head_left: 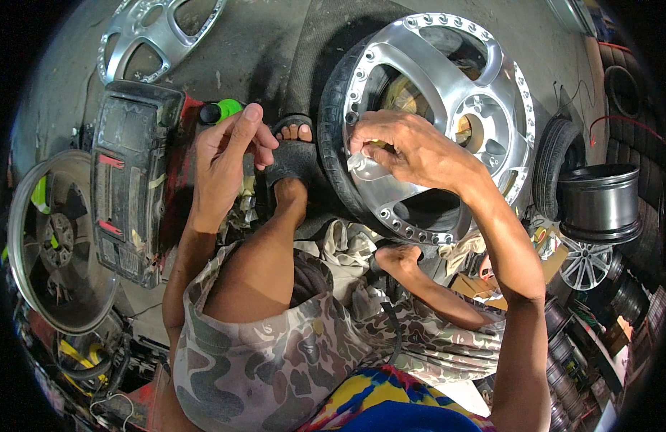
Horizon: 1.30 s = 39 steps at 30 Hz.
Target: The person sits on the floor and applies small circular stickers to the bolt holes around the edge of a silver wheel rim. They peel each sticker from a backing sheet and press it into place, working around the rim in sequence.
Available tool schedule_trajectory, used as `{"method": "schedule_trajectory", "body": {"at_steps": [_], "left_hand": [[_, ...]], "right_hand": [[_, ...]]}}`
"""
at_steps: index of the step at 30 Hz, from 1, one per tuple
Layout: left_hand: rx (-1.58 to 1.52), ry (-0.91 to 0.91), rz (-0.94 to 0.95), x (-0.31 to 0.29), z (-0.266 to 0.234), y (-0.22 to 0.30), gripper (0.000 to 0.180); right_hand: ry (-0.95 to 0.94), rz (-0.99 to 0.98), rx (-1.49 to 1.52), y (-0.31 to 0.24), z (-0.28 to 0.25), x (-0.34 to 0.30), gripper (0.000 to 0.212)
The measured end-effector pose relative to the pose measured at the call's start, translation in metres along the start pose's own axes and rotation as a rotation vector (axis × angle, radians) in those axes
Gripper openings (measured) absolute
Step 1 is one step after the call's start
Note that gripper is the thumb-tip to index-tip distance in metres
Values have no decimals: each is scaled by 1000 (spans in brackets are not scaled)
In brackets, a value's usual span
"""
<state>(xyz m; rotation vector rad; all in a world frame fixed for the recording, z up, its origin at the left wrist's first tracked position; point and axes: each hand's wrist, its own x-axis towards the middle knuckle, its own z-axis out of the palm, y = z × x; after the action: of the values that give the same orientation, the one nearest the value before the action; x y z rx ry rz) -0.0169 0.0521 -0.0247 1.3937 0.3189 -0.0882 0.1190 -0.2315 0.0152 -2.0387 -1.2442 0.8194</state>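
A silver multi-spoke wheel face [426, 65] with bolts around its edge lies on a black tire [336, 122] in front of me, to the right. My right hand [412, 147] is at its left edge, fingers bent down and pinching a small whitish scrap [358, 160], possibly cloth or paper, against the rim. My left hand [232, 155] is raised in the air to the left of the wheel, touching nothing around it. Its thumb meets the curled fingers; whether anything small is between them is hidden.
Left of me stands a dirty black-and-red case [135, 180], with a green-and-black object [221, 111] beside it. Another silver wheel face [156, 39] lies at the far left, a grey wheel [32, 259] nearer. A black barrel rim [599, 201] and a tire [556, 162] stand right.
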Motion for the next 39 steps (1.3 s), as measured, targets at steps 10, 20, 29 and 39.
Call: {"method": "schedule_trajectory", "body": {"at_steps": [10, 20, 29, 39], "left_hand": [[-6, 0, -19, 1, 2, 1, 47], [-19, 36, 8, 3, 4, -2, 54], [150, -161, -65, -4, 18, -14, 42], [455, -843, 107, -5, 35, 15, 33]], "right_hand": [[-116, 46, 48, 4, -4, 0, 14], [-276, -27, 24, 9, -16, 12, 23], [-419, 19, 40, 9, -31, 18, 19], [461, 424, 252, -37, -65, -107, 35]]}}
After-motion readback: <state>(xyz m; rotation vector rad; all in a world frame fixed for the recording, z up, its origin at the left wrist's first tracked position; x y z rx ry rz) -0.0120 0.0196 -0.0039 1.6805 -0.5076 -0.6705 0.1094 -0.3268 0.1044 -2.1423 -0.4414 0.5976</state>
